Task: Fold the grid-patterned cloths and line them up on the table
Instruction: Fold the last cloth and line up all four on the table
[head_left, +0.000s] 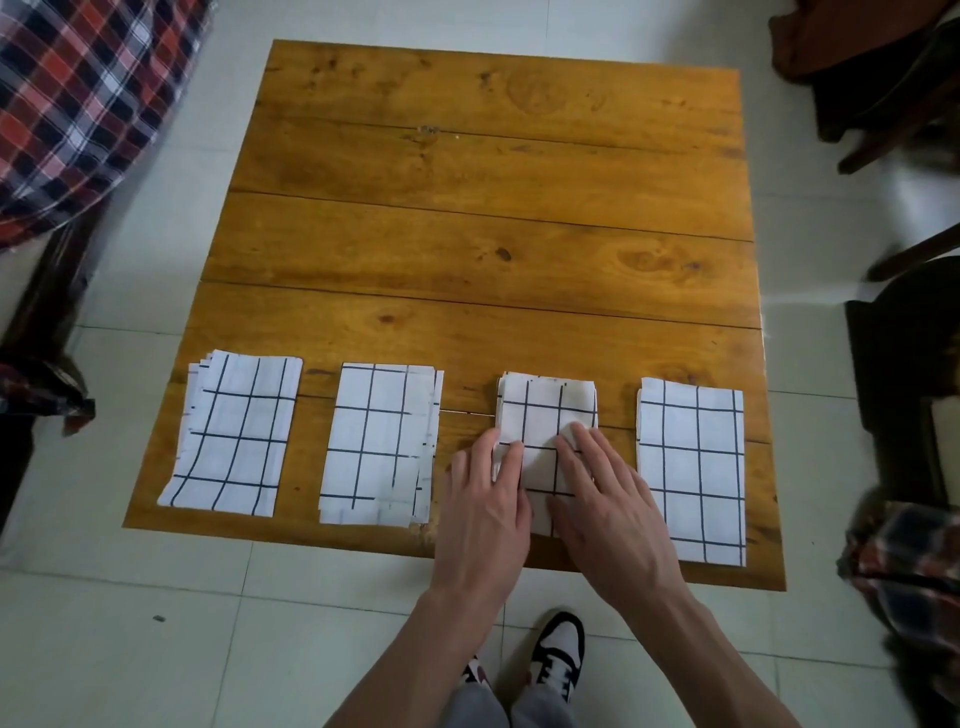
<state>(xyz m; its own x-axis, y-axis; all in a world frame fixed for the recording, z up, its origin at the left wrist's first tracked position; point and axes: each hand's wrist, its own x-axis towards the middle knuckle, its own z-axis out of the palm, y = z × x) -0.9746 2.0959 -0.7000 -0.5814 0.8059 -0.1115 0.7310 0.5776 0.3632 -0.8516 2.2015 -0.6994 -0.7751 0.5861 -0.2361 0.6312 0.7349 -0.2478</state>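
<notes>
While both our hands rest on the third cloth (545, 415) in the row, we judge it to be light, thin and soft, so it will slide on the smooth wooden table (467, 208) and can open again if we let go carelessly. Our left hand (485, 499) lies flat with straight fingers on its left edge, and our right hand (605, 499) presses flat on its right side; neither pinches anything. It is best taken at the near corners or along a folded edge.

This cloth lies near the front edge of the table, between the second cloth (379, 441) and the fourth cloth (691, 467), apart from both. The first cloth (234, 431) lies at the far left. Dark chairs (883, 338) stand at the right, well apart. Nothing blocks our hands.
</notes>
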